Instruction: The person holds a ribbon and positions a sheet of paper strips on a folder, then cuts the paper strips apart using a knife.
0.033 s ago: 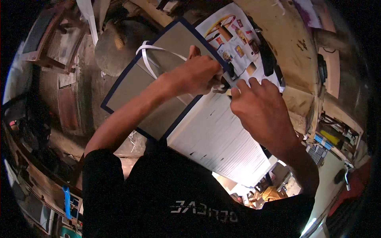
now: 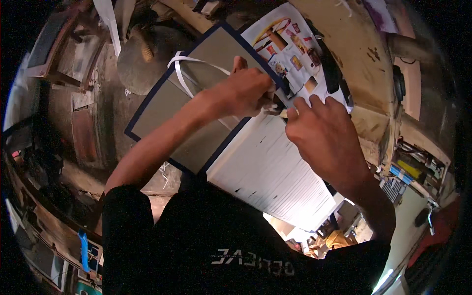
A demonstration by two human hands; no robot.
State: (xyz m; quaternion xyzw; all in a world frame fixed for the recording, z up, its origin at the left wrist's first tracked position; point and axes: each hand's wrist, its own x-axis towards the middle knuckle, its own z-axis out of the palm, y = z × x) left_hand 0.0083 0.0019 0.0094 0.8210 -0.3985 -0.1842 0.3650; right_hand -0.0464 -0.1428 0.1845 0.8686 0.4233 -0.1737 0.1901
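Centre: left hand (image 2: 246,91), right hand (image 2: 327,130), fingers curled; exact grip hidden. Page block (image 2: 273,169) lower centre; navy-edged board (image 2: 204,142) to its left, white ribbon (image 2: 180,73) looping across. Best keep board steady, ribbon untwisted.

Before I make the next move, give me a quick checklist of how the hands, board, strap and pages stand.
1. Left hand at the right edge of the navy-edged board: ok.
2. Right hand at the upper end of the white page block: ok.
3. White strap clear of the left hand and wrist in this view: not ok, it runs in behind them.
4. Page block free of marks: not ok, a few dark marks show.
5. Exact grip of each hand: cannot tell, the spot between them is dim and partly hidden.
6. Colourful printed sheet free of the right hand: cannot tell, they overlap in view.
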